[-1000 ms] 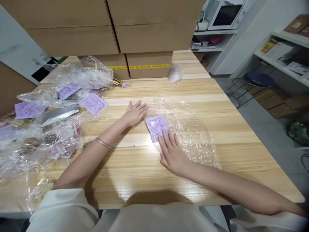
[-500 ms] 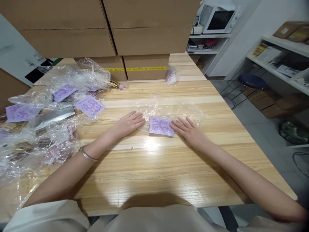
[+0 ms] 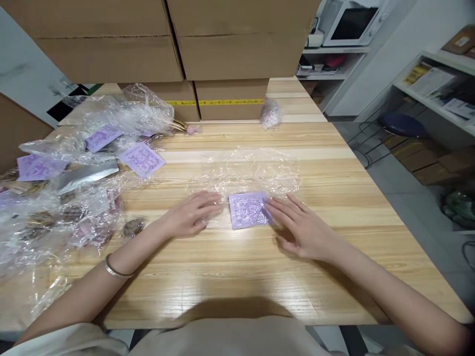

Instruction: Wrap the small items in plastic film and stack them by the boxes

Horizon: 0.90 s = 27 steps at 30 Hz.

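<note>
A purple patterned packet lies on the wooden table in front of me, under or inside a sheet of clear plastic wrap that spreads out behind it. At the packet's right edge is my right hand, its fingers stretched out and the thumb apart. My left hand is on the other side, fingers extended over the wrap's left part and a little short of the packet. Neither hand grips anything. Whether the packet is sealed in the wrap I cannot tell.
Crumpled clear plastic bags, more purple packets and a silver pouch crowd the left side. Cardboard boxes rise at the back. A small wrapped bundle stands by them. The table's right edge slants away.
The purple packet and wrap have come nearer to my body. Both hands have moved nearer too, and the right thumb now shows. A small brown clear-wrapped item appears beside my left forearm.
</note>
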Available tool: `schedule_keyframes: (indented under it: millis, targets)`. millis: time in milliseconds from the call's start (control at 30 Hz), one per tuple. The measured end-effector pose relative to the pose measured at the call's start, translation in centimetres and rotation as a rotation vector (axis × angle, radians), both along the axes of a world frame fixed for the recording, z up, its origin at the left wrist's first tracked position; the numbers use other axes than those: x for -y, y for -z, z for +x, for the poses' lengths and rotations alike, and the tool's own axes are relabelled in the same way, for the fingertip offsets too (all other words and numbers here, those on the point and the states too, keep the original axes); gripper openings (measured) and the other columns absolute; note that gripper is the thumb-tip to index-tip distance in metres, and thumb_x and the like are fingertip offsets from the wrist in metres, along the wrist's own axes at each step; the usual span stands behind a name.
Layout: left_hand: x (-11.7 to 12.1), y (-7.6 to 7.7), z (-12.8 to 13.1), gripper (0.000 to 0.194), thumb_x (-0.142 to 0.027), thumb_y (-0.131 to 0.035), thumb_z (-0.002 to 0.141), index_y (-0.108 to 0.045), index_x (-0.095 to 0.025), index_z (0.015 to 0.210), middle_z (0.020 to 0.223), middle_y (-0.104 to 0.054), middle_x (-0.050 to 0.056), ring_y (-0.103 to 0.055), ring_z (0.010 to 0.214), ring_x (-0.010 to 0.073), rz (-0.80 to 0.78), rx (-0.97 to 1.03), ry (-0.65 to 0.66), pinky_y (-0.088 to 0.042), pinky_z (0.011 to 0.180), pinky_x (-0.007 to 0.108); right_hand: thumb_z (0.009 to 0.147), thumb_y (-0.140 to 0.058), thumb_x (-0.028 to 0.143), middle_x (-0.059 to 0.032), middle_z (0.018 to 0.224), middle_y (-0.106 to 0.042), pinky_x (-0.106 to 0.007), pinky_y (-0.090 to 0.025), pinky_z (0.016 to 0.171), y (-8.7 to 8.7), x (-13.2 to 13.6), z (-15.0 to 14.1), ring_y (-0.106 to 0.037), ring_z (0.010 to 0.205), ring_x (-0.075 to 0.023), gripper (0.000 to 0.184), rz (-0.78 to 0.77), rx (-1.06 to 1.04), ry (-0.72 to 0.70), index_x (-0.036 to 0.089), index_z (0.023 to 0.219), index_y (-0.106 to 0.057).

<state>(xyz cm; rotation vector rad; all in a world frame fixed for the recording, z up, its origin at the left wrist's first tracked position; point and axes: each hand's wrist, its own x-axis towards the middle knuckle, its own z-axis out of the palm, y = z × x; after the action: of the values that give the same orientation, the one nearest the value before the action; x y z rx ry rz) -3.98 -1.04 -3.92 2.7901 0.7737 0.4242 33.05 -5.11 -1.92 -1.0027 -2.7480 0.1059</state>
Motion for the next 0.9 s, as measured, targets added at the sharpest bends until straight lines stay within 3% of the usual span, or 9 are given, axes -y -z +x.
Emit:
schedule_keyframes:
  millis: [100, 233, 333, 467, 567, 700, 800, 900]
  targets:
    - [-1.6, 0.0, -0.4, 0.054, -0.027, -0.057, 0.091, -0.048, -0.027, 0.144, 0.152, -0.046, 0.008, -0.041, 0.142, 0.0264, -0.107, 0.035, -0.067, -0.033, 0.118, 0.052, 0.087, -0.06, 0.039, -0.0131, 0.162, -0.026, -0.05, -0.027, 0.121, 1.4, -1.3, 0.5, -0.026, 0.149, -0.0288, 0.089, -0.079, -0.053, 0.014, 0.016, 0.159, -0.014]
    - [-3.5, 0.0, -1.1, 0.049, -0.023, -0.055, 0.089, -0.056, -0.027, 0.138, 0.147, -0.053, 0.007, -0.044, 0.14, 0.0245, -0.279, 0.071, -0.032, -0.032, 0.118, 0.051, 0.091, -0.058, 0.047, -0.016, 0.16, -0.028, -0.05, -0.029, 0.12, 2.7, -3.0, 1.0, -0.026, 0.148, -0.0295, 0.085, -0.177, -0.065, 0.002, 0.014, 0.159, -0.018]
    - [-3.9, -0.2, -1.4, 0.05, -0.019, -0.053, 0.089, -0.056, -0.028, 0.139, 0.145, -0.055, 0.006, -0.044, 0.14, 0.0233, -0.338, 0.072, -0.048, -0.031, 0.118, 0.051, 0.096, -0.052, 0.048, -0.0169, 0.16, -0.027, -0.052, -0.028, 0.121, 3.1, -2.5, 0.9, -0.023, 0.149, -0.0297, 0.078, -0.166, -0.02, 0.025, 0.012, 0.158, -0.022]
    - [-3.8, -0.2, -1.4, 0.046, -0.022, -0.056, 0.089, -0.06, -0.029, 0.135, 0.142, -0.057, 0.006, -0.045, 0.14, 0.0249, -0.364, 0.121, -0.076, -0.028, 0.118, 0.056, 0.099, -0.047, 0.034, -0.0193, 0.156, -0.033, -0.052, -0.032, 0.119, 4.2, -0.6, 0.5, -0.026, 0.147, -0.0305, 0.072, -0.011, 0.011, 0.103, 0.009, 0.159, -0.015]
    - [-3.6, -0.3, -1.4, 0.034, -0.028, -0.06, 0.089, -0.069, -0.027, 0.121, 0.138, -0.061, 0.008, -0.048, 0.138, 0.0273, -0.444, 0.227, -0.099, -0.03, 0.116, 0.057, 0.096, -0.043, 0.015, -0.0227, 0.15, -0.042, -0.051, -0.039, 0.115, 4.8, 0.2, 0.5, -0.035, 0.143, -0.032, 0.065, 0.089, 0.038, 0.12, 0.003, 0.156, -0.022]
    - [-3.3, -0.9, -1.6, 0.022, -0.039, -0.064, 0.09, -0.076, -0.023, 0.098, 0.128, -0.068, 0.01, -0.05, 0.135, 0.0288, -0.624, 0.394, -0.207, -0.032, 0.116, 0.055, 0.092, -0.044, 0.009, -0.0208, 0.144, -0.051, -0.048, -0.042, 0.113, 3.6, -0.6, 1.7, -0.044, 0.139, -0.0304, 0.051, 0.019, 0.014, 0.031, 0.003, 0.143, -0.05]
    - [-3.0, -1.2, -1.4, 0.03, -0.046, -0.06, 0.092, -0.075, -0.024, 0.106, 0.13, -0.067, 0.009, -0.051, 0.135, 0.028, -0.73, 0.458, -0.302, -0.034, 0.116, 0.052, 0.095, -0.046, 0.015, -0.0116, 0.14, -0.059, -0.043, -0.044, 0.112, 1.8, -1.6, 3.1, -0.049, 0.136, -0.0249, 0.041, -0.177, -0.089, -0.018, 0.014, 0.132, -0.063]
    - [-2.6, -1.1, -0.6, 0.041, -0.054, -0.057, 0.092, -0.073, -0.023, 0.114, 0.131, -0.066, 0.009, -0.058, 0.127, 0.0279, -0.798, 0.511, -0.456, -0.042, 0.111, 0.049, 0.098, -0.043, 0.025, -0.0063, 0.134, -0.064, -0.04, -0.049, 0.106, 0.1, -2.2, 4.3, -0.058, 0.127, -0.0236, 0.037, -0.41, -0.204, 0.06, 0.022, 0.128, -0.066]
